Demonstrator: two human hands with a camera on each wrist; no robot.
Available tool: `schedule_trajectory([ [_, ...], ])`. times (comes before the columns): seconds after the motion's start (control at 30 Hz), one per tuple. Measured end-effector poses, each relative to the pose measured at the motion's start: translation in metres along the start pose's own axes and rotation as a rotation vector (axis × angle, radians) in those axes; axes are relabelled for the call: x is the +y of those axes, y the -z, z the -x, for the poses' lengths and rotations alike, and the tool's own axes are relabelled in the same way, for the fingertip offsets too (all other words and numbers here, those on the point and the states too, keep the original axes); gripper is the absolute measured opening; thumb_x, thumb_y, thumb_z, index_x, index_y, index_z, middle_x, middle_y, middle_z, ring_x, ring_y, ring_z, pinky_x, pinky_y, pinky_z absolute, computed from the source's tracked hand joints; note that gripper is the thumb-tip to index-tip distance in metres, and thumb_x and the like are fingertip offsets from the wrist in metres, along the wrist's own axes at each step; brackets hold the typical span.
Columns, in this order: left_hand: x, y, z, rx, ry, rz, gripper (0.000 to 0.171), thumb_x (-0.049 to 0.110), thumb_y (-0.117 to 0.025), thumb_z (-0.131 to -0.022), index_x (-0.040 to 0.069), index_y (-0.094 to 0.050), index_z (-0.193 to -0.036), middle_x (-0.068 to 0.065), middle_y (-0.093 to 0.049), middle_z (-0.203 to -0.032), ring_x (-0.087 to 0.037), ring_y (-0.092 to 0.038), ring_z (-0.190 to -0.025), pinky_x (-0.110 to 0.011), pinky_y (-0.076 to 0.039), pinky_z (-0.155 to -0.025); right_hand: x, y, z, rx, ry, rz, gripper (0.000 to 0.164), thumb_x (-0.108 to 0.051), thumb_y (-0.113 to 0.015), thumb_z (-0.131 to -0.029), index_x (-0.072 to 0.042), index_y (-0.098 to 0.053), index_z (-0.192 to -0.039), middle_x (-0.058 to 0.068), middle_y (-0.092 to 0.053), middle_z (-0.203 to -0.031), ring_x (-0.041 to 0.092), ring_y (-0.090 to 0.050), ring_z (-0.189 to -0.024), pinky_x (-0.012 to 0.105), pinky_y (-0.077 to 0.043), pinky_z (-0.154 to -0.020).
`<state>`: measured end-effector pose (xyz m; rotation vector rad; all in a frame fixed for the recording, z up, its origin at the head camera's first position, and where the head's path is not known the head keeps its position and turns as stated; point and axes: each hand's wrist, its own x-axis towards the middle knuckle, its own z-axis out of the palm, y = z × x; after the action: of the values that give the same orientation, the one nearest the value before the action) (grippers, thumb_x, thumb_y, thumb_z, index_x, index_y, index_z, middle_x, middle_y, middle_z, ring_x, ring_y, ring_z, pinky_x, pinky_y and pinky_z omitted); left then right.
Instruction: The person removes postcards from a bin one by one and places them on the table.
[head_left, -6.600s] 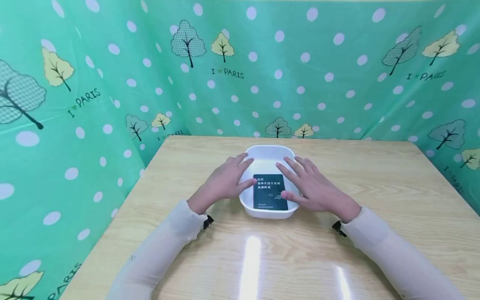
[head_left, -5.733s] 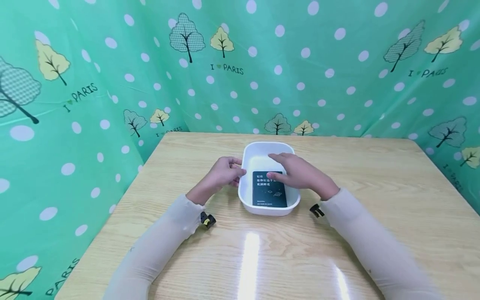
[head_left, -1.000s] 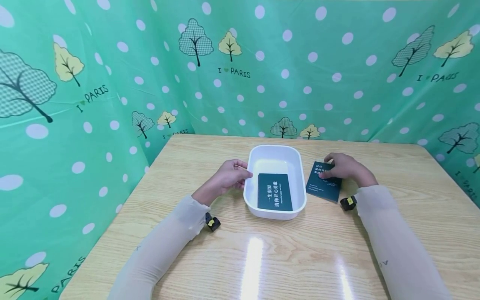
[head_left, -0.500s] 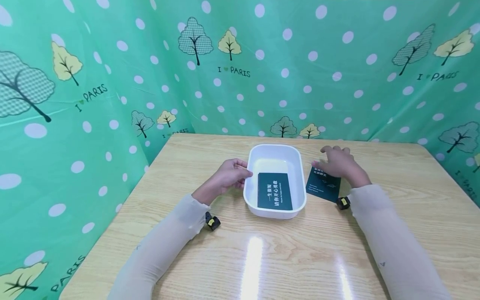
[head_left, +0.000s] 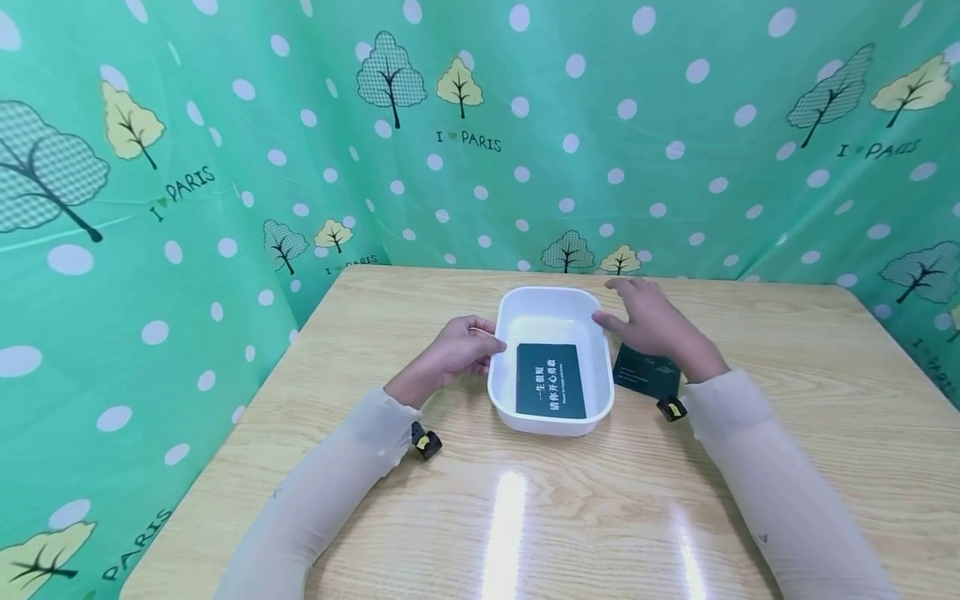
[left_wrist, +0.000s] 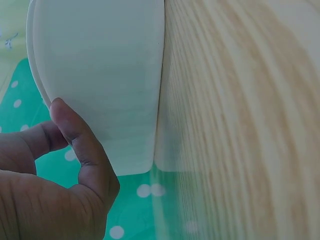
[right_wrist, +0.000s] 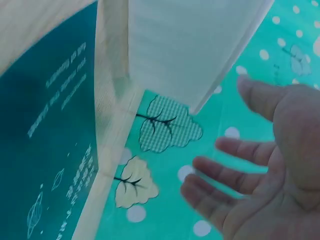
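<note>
A white plastic basin (head_left: 551,427) stands on the table with a dark green notebook (head_left: 550,381) lying face up inside. My left hand (head_left: 462,346) pinches the basin's left rim, its thumb over the edge; the left wrist view shows those fingers (left_wrist: 75,130) at the rim of the basin wall (left_wrist: 105,90). To the right of the basin, a second dark green notebook (head_left: 647,375) lies flat, its far part hidden under my right hand. That right hand (head_left: 652,321) hovers beside the basin's right rim, thumb and fingers spread, holding nothing; the right wrist view shows the palm (right_wrist: 295,150).
The wooden table (head_left: 420,517) reaches back to a green curtain (head_left: 637,100) printed with dots and trees. Another stretch of curtain hangs along the left side. Black straps with small yellow marks sit at both wrists.
The second notebook has come out of the basin onto the table at right. In the last second my right hand let go of it and moved left toward the basin. My left hand stayed.
</note>
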<state>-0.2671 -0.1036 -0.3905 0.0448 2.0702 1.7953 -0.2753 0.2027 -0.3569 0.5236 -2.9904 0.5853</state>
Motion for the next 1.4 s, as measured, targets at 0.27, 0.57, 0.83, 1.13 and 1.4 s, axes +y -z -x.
schedule_trajectory([
  [0.27,0.002,-0.002,0.001,0.005,0.006,0.000,0.040,0.005,-0.068,-0.088,0.000,-0.049,-0.122,-0.014,-0.062,-0.098,-0.018,-0.058,-0.065,-0.027,-0.052,-0.056,-0.029,-0.013,0.002,-0.061,0.099,-0.002,0.067,-0.043,-0.061,-0.095,-0.002,-0.039,-0.145,0.025,-0.039,-0.142,0.040,-0.038,-0.127,0.057,-0.039,-0.099],
  [0.57,0.001,0.000,-0.001,-0.002,0.012,-0.008,0.040,0.005,-0.068,-0.088,0.000,-0.049,-0.123,-0.018,-0.062,-0.104,-0.019,-0.059,-0.067,-0.027,-0.052,-0.058,-0.048,-0.027,0.005,-0.121,0.135,0.017,0.062,-0.039,-0.065,-0.094,-0.004,-0.046,-0.142,0.021,-0.046,-0.139,0.036,-0.047,-0.124,0.054,-0.042,-0.098],
  [0.83,0.001,0.000,0.000,0.008,0.010,-0.003,0.038,0.006,-0.069,-0.087,0.002,-0.050,-0.120,-0.016,-0.064,-0.099,-0.018,-0.059,-0.066,-0.028,-0.053,-0.056,-0.049,-0.035,0.006,-0.202,0.161,0.043,0.064,-0.045,-0.062,-0.094,-0.005,-0.047,-0.142,0.019,-0.051,-0.136,0.034,-0.046,-0.126,0.052,-0.040,-0.102],
  [1.13,0.002,0.000,-0.001,0.006,0.009,-0.003,0.038,0.005,-0.068,-0.088,0.002,-0.050,-0.121,-0.017,-0.064,-0.099,-0.018,-0.059,-0.065,-0.029,-0.053,-0.058,-0.050,-0.038,0.007,-0.249,0.190,0.157,0.074,-0.057,-0.064,-0.088,-0.009,-0.049,-0.141,0.015,-0.056,-0.133,0.033,-0.048,-0.124,0.053,-0.036,-0.104],
  [1.4,0.000,0.001,-0.001,-0.009,0.009,0.015,0.040,0.004,-0.068,-0.088,0.000,-0.049,-0.122,-0.017,-0.064,-0.096,-0.019,-0.059,-0.066,-0.029,-0.052,-0.059,-0.050,-0.043,0.008,-0.274,0.204,0.219,0.078,-0.064,-0.062,-0.084,-0.011,-0.052,-0.140,0.010,-0.060,-0.130,0.028,-0.052,-0.121,0.053,-0.025,-0.110],
])
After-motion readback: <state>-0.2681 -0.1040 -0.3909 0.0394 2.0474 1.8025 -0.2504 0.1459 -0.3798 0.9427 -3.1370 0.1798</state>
